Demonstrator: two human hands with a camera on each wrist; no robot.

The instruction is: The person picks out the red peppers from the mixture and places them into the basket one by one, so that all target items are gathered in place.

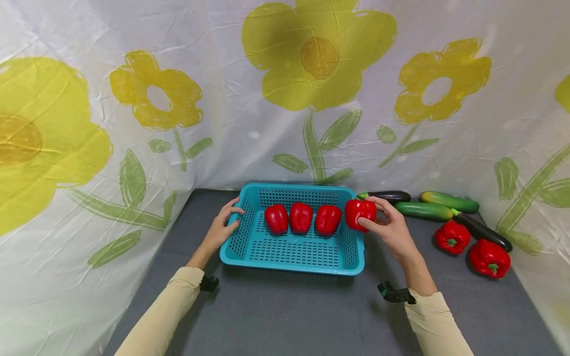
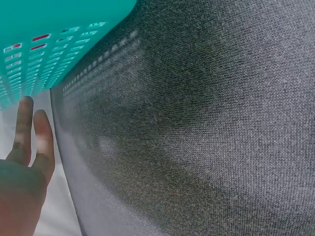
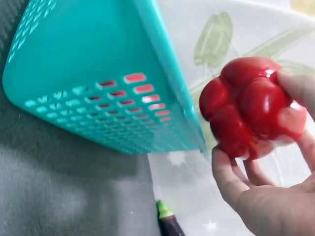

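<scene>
Apparently mid-loading: from the head, the right hand clamps a glossy red bell pepper at the right rim of a rectangular turquoise plastic basket. Left wrist: the left hand shows 2 straight fingers, apart. Right wrist: the pepper probably needs lowering inside.

Diffuse, even light brightens the head view, leaving white glints on glossy red bell peppers and soft shadows across the dark gray, cloth-textured tabletop. Shade deepens beneath the turquoise perforated plastic basket in the dimmer left wrist view; the white flower-printed sheet appears pale, slightly soft in the right.
</scene>
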